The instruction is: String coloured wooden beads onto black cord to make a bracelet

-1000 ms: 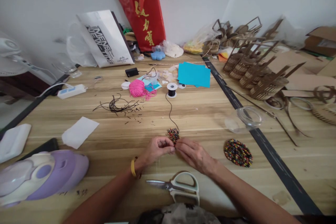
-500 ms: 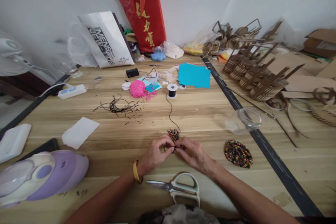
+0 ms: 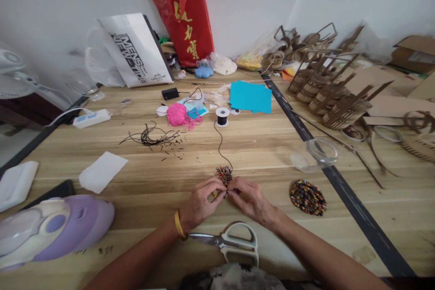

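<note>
My left hand (image 3: 206,197) and my right hand (image 3: 249,198) meet at the middle of the table, thumbs and forefingers pinched together on a thin dark cord. Just beyond the fingertips lies a small cluster of multicoloured beads (image 3: 224,174), and a few more beads show between the hands. A black cord (image 3: 221,145) runs from the cluster back to a white spool (image 3: 222,117) wound with black cord. Scissors (image 3: 234,241) with pale handles lie nearest my body, below both hands. Right of my right hand rests a coiled string of beads (image 3: 307,197).
At left are a purple and white appliance (image 3: 68,229), a white paper (image 3: 103,172) and loose black cord pieces (image 3: 149,137). Pink yarn (image 3: 176,114) and blue sheets (image 3: 250,96) sit farther back. Woven baskets (image 3: 345,111) and a clear round container (image 3: 321,152) stand at right.
My fingertips have drawn slightly closer together at the cord, with both hands still pinching. The whole view has shifted very slightly; objects on the table stay put.
</note>
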### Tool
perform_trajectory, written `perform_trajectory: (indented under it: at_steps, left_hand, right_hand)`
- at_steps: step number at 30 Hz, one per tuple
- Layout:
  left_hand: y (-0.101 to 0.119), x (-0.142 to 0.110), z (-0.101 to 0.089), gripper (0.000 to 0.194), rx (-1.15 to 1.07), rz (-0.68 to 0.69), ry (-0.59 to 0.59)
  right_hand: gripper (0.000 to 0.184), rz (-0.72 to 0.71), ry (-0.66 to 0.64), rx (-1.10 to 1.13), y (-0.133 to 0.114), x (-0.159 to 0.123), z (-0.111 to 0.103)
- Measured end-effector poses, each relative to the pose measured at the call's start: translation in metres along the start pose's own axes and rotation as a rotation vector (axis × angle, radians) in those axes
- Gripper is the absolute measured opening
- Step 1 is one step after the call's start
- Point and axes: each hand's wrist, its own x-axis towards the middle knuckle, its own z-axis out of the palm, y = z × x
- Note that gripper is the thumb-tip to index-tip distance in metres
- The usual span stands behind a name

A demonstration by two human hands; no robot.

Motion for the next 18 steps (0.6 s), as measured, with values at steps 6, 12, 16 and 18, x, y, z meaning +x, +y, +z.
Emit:
perform_trajectory:
  at_steps: [6,12,16,18]
  left_hand:
    - [-0.001,0.002,-0.003,0.007,-0.058,-0.052,-0.039]
    - [-0.01,0.006,-0.009,0.013,-0.151,-0.053,-0.13]
    - [-0.015,0.008,-0.01,0.015,-0.216,-0.058,-0.165]
    - [-0.017,0.008,-0.01,0.015,-0.239,-0.074,-0.165]
  right_hand:
    - [0.011,-0.028,-0.022,-0.051,0.001,-0.001,-0.001]
    - [0.011,-0.05,-0.031,-0.04,0.002,0.001,-0.005]
    - [0.011,-0.044,-0.083,-0.002,0.002,0.001,-0.006]
    - [0.01,-0.045,-0.106,0.005,0.002,0.0,-0.006]
